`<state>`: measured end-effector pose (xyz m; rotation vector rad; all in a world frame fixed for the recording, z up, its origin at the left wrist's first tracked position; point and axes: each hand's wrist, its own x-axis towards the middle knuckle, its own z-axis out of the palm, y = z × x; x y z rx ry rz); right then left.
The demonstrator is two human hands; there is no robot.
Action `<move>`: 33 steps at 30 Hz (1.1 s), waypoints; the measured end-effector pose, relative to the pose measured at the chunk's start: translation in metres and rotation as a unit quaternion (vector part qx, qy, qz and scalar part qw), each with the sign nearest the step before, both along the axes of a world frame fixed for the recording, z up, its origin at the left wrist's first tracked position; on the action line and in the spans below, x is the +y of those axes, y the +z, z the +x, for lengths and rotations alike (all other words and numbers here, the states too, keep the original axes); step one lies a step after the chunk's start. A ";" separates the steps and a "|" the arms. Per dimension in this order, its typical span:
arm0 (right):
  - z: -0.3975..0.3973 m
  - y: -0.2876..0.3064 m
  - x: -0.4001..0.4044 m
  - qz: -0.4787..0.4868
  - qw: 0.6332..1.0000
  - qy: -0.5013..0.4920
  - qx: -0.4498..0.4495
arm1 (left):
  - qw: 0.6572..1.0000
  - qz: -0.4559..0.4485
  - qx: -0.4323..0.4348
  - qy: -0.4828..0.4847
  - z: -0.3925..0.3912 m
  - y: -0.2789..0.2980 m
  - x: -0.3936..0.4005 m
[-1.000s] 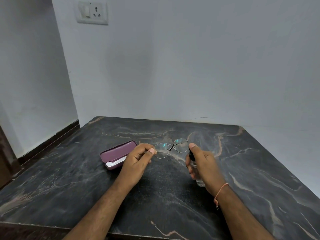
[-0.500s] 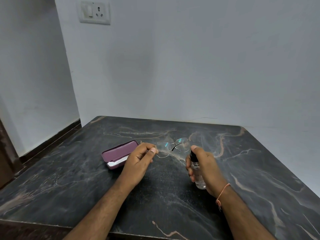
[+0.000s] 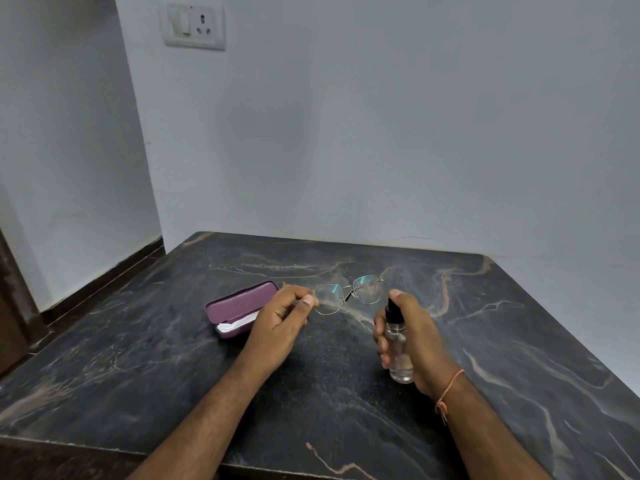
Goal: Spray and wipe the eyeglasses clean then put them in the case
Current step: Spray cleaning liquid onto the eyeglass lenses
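Observation:
Thin metal-framed eyeglasses (image 3: 348, 294) are held above the dark marble table (image 3: 138, 358) by my left hand (image 3: 282, 318), which pinches the frame's left end. My right hand (image 3: 414, 336) grips a small clear spray bottle (image 3: 398, 344) with a black nozzle; the forefinger rests on top of the nozzle, which points toward the lenses. A maroon glasses case (image 3: 239, 306) lies half open on the table to the left of my left hand, and a white cloth (image 3: 237, 323) shows in its opening.
White walls close off the table at the back and to the right. A switch and socket plate (image 3: 194, 26) is mounted high on the back wall. To the left the table edge drops to a floor with dark skirting.
My right hand has drawn the spray bottle down and slightly away from the glasses, showing more of the clear body. The glasses and my left hand have barely moved.

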<state>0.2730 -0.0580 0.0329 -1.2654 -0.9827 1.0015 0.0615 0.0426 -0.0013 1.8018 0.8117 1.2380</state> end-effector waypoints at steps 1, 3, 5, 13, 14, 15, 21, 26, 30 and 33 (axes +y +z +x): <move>0.000 0.000 0.000 -0.001 1.000 -0.001 0.003 | 1.000 -0.001 0.000 -0.001 0.000 0.000 0.000; -0.001 0.000 0.000 0.003 1.000 -0.001 0.003 | 1.000 0.000 -0.001 -0.003 0.000 0.000 0.001; -0.003 0.001 0.000 0.013 1.000 0.001 -0.003 | 1.000 0.003 -0.004 -0.004 0.000 -0.002 0.002; -0.020 -0.007 -0.002 0.038 0.993 0.047 -0.096 | 0.999 0.041 0.000 -0.002 0.003 -0.008 0.007; -0.022 -0.008 -0.001 0.038 0.993 0.054 -0.102 | 0.999 0.044 0.002 -0.002 0.003 -0.008 0.007; -0.024 -0.008 -0.001 0.039 0.992 0.059 -0.105 | 0.999 0.046 0.002 -0.002 0.004 -0.009 0.008; -0.027 -0.007 -0.001 0.052 0.994 0.045 -0.087 | 0.999 0.048 0.009 0.006 0.003 -0.008 0.009; -0.025 -0.008 0.000 0.048 0.995 0.038 -0.083 | 0.999 0.048 0.007 0.007 0.003 -0.008 0.009; -0.025 -0.008 -0.002 0.044 0.995 0.036 -0.080 | 0.999 0.047 0.004 0.008 0.003 -0.008 0.008; -0.027 -0.008 -0.002 0.039 0.994 0.035 -0.092 | 0.999 0.045 0.006 0.010 0.003 -0.008 0.008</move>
